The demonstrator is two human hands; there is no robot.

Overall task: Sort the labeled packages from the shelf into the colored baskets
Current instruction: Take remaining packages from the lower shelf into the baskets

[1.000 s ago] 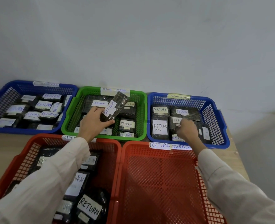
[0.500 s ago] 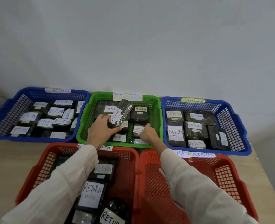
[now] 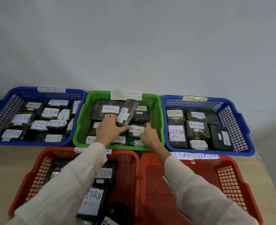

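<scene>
Though four baskets [image 3: 126, 147] hold packages [image 3: 50, 112], sorting looks unfinished — left hand [image 3: 109, 128] grips a tilted package [image 3: 127, 111], right hand [image 3: 148, 134] a flat package [image 3: 135, 129].

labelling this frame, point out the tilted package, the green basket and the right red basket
tilted package [image 3: 131, 108], head view, dark wrapper above its label
green basket [image 3: 156, 117], head view, right wall
right red basket [image 3: 153, 184], head view, bare mesh floor

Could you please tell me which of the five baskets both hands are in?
The green basket, middle of the back row: the left hand grips a tilted package there, and the right hand holds a flat package. No other basket has a hand in it.
</scene>
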